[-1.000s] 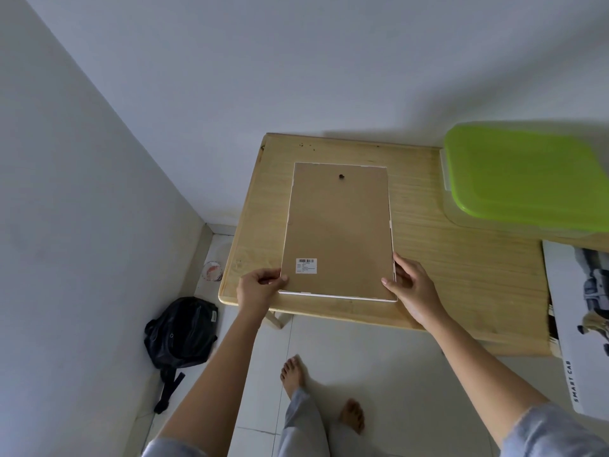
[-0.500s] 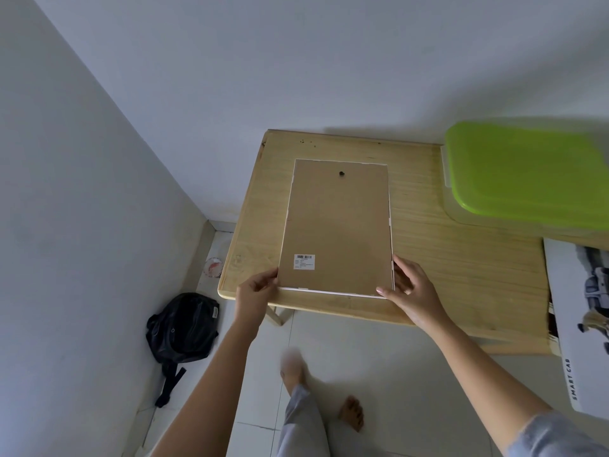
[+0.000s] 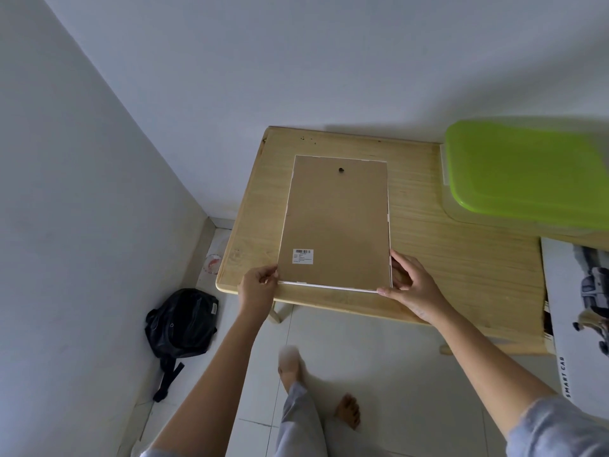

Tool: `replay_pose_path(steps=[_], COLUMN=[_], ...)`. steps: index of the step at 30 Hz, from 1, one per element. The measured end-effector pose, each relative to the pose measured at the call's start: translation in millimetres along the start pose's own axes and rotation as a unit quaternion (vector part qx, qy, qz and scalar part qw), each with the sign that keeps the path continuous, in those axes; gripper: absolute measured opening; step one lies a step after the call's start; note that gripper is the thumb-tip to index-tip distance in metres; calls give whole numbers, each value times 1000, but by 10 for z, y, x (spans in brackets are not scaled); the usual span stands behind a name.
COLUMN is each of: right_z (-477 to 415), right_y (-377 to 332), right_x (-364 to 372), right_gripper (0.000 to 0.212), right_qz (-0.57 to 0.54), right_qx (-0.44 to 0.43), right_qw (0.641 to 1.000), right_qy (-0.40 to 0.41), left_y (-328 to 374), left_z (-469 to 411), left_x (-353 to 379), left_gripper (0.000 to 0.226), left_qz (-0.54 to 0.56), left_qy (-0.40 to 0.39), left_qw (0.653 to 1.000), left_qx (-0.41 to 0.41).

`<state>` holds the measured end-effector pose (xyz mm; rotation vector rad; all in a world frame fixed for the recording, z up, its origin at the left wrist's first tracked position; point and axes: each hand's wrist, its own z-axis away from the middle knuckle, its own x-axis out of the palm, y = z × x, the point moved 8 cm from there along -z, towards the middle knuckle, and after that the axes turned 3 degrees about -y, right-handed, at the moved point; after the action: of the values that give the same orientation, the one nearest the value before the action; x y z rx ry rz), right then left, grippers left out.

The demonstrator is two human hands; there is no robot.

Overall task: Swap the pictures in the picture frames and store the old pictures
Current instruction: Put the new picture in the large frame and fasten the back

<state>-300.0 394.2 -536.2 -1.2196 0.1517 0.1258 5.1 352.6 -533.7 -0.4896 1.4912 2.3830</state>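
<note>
A picture frame (image 3: 336, 222) lies face down on the wooden table (image 3: 461, 278), its brown backing board up, with a barcode label near the front left and a small hanging hole near the far edge. My left hand (image 3: 258, 285) pinches the frame's near left corner. My right hand (image 3: 412, 285) grips the near right corner, thumb along the front edge and fingers on the right side. A printed car poster (image 3: 580, 318) lies at the table's right end, hanging over the front edge.
A clear storage box with a green lid (image 3: 527, 173) stands at the table's back right. On the tiled floor to the left a black bag (image 3: 181, 324) leans by the wall. My bare feet (image 3: 316, 384) are in front of the table.
The frame has slid slightly away from the table's front edge. My right hand moved from the frame's right side to its near right corner. One foot has stepped.
</note>
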Motion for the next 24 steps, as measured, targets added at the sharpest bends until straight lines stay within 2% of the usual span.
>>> replay_pose_path(steps=[7,13,24], right_z=[14,25,2], right_y=[53,89,64], right_x=[24,47,56], right_gripper=[78,75,73], right_qz=[17,5,-2], right_qx=[5,5,2], right_qw=[1000,999,995], right_qy=[22,33,98], left_y=[25,-2,-21], left_z=[103,107,89], left_x=[28,39,49], left_gripper=[45,44,38], left_qz=[35,25,41], left_qy=[30,56,100], left_qw=[999,998,993], left_qx=[-2,-6,-47])
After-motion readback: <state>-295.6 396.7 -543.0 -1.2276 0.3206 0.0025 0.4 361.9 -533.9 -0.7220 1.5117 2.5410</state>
